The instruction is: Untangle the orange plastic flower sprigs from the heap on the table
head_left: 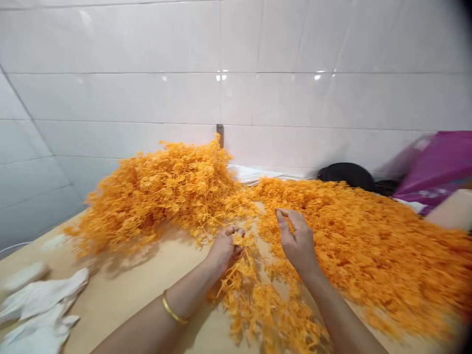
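- The glazed white tile wall (236, 64) is rising behind the tan tabletop (121, 295), with a glossy magenta bag (435, 167) slumping at far right.
- Feathery, finely branching orange sprigs (354, 246) are heaping across the tabletop, spreading under and between your hands.
- Crumpled white cloth (40, 309) is lying at lower left.
- Your left hand (224, 250) is clamping a tuft of sprigs (a gold bangle (173, 307) is circling that wrist).
- Your right hand (297, 241) is hovering just above the sprigs, thumb and fingers apart, holding nothing.

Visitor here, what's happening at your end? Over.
Left hand curled on orange sprigs. Right hand open, empty, over the sprigs. Crumpled white gloves off to the left.
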A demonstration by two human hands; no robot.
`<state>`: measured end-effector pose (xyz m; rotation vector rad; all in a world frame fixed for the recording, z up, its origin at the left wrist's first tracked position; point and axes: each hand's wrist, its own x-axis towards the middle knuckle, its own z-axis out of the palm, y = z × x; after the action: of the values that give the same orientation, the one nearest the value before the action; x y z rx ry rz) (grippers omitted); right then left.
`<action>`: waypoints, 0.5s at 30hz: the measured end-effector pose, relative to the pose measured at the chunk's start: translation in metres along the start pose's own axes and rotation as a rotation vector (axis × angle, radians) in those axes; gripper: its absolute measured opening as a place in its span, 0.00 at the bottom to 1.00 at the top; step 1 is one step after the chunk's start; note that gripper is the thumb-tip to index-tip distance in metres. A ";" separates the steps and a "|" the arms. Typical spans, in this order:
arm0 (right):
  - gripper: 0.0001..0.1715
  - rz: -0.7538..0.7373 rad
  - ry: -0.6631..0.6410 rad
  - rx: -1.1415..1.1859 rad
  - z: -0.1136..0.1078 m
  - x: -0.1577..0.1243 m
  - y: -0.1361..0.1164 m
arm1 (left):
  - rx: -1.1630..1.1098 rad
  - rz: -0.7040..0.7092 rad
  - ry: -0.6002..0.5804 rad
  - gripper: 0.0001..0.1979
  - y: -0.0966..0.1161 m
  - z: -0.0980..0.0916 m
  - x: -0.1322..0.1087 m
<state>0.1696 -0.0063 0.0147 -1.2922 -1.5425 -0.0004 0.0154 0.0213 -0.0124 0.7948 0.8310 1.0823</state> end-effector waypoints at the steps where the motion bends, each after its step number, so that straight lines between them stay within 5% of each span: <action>1: 0.13 -0.016 -0.088 0.095 0.003 -0.003 -0.006 | 0.006 0.014 0.004 0.07 -0.001 -0.001 0.002; 5: 0.23 -0.125 -0.343 0.205 0.019 -0.019 -0.027 | -0.015 0.073 0.007 0.09 -0.006 -0.004 0.005; 8: 0.14 -0.106 -0.376 0.219 0.029 -0.025 -0.031 | -0.045 0.056 -0.014 0.11 -0.008 -0.005 0.005; 10: 0.06 0.015 -0.345 0.320 0.031 -0.025 -0.028 | -0.061 0.016 -0.039 0.11 -0.006 -0.004 0.003; 15: 0.09 0.412 -0.308 0.744 0.030 -0.017 -0.010 | -0.021 -0.047 -0.166 0.12 -0.001 -0.005 -0.001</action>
<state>0.1385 -0.0050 -0.0043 -0.9924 -1.2956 0.9809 0.0116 0.0210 -0.0152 0.8314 0.6934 0.9676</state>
